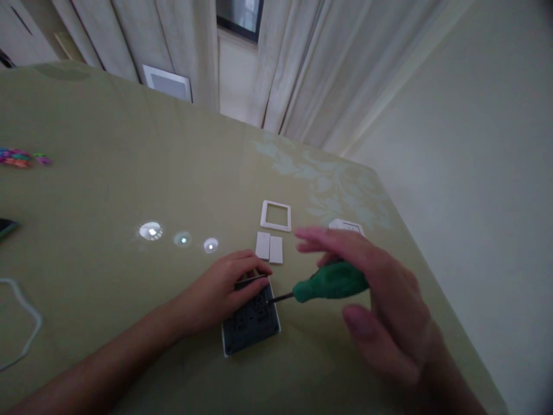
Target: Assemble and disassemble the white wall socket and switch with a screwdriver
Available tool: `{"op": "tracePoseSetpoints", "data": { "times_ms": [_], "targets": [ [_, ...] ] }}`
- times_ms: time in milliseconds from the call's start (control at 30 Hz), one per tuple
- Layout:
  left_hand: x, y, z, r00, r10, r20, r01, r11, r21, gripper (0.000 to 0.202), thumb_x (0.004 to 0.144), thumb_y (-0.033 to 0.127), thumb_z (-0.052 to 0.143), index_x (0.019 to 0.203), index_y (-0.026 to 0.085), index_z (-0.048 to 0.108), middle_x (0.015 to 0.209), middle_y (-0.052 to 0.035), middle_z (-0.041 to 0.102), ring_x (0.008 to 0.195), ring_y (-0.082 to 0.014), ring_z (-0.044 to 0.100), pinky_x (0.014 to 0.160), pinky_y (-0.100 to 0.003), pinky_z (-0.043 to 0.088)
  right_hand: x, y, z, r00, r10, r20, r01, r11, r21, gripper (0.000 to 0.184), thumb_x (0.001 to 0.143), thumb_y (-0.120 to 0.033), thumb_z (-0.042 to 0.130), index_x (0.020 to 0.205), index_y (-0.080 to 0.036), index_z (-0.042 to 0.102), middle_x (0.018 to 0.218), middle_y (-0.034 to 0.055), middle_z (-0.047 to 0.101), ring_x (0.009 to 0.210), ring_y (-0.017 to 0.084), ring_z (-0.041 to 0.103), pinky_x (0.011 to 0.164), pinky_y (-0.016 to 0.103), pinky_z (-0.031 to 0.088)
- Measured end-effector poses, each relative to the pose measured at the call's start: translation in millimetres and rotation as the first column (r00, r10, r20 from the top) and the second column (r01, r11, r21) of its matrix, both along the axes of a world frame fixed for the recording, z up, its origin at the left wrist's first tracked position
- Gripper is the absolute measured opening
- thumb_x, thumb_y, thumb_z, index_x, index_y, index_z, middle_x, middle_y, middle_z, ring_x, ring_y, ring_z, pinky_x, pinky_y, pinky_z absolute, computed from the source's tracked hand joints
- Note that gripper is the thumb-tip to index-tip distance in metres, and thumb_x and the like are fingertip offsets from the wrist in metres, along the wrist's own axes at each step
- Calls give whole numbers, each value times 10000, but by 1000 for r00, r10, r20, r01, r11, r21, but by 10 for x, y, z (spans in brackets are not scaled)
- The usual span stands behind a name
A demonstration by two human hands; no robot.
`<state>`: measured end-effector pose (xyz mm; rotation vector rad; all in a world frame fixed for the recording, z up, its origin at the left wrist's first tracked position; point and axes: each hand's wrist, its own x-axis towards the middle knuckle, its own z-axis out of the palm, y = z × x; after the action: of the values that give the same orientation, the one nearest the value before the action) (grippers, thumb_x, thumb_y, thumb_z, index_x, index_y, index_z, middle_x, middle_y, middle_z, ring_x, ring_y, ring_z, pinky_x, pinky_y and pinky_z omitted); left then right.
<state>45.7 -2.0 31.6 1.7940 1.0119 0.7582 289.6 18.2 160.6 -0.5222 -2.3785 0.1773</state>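
Observation:
A dark-backed, white-edged wall switch [253, 325] lies on the table, its terminal side facing up. My left hand [235, 285] is closed on its far left part, thumb across the back and fingers at the far edge. From the right, a green-handled screwdriver [330, 281] reaches over the switch with its tip at a screw spot near the right edge. The handle's butt rests against the palm of my right hand [380, 294]; its fingers are stretched loosely above the handle and the thumb stands apart below, slightly blurred.
Beyond the switch lie two white rocker plates [269, 248] and a white square frame [276, 215]. Another white piece [347, 226] is partly behind my right hand. A white cable [32, 314], a dark object [6, 226] and colourful small items [19, 157] sit left. A wall [484, 173] borders the right.

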Motion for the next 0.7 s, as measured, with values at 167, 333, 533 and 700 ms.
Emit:
{"op": "tracePoseSetpoints", "data": {
  "times_ms": [167, 333, 533, 700],
  "targets": [
    [4, 1, -10, 1000, 1, -6, 0, 1000, 16, 159, 1085, 312, 606, 1123, 254, 749, 1091, -43, 737, 1021, -238, 688, 911, -386, 542, 15, -37, -14, 996, -92, 16, 91, 994, 55, 485, 974, -346, 790, 1418, -201, 658, 931, 36, 839, 700, 206, 781, 661, 321, 676],
    [-2, -12, -22, 1000, 8, -10, -8, 1000, 26, 154, 1085, 317, 612, 1131, 247, 742, 1117, -55, 740, 1054, -249, 688, 931, -394, 548, 13, -68, -29, 1000, -5, -14, 5, 1000, -22, 436, 1095, -410, 543, 1435, -159, 651, 1180, 112, 827, 952, 259, 826, 767, 378, 707],
    [-7, -7, -10, 1000, -4, -21, 4, 1000, 15, 168, 1087, 323, 595, 1122, 249, 742, 1114, -46, 736, 1042, -246, 686, 928, -392, 536, -5, -70, -15, 996, -91, 5, 89, 986, 142, 432, 1009, -414, 761, 1324, -129, 682, 887, 59, 825, 737, 221, 785, 689, 343, 675],
    [-6, 2, -7, 1000, -3, 8, 3, 1000, 8, 163, 1080, 313, 600, 1125, 254, 745, 1126, -50, 740, 1056, -250, 688, 941, -396, 539, -50, -49, -62, 997, 39, -65, -50, 983, -178, 393, 1079, -303, 582, 1457, -194, 589, 1257, 124, 805, 1147, 280, 792, 904, 436, 700]
  ]
}}
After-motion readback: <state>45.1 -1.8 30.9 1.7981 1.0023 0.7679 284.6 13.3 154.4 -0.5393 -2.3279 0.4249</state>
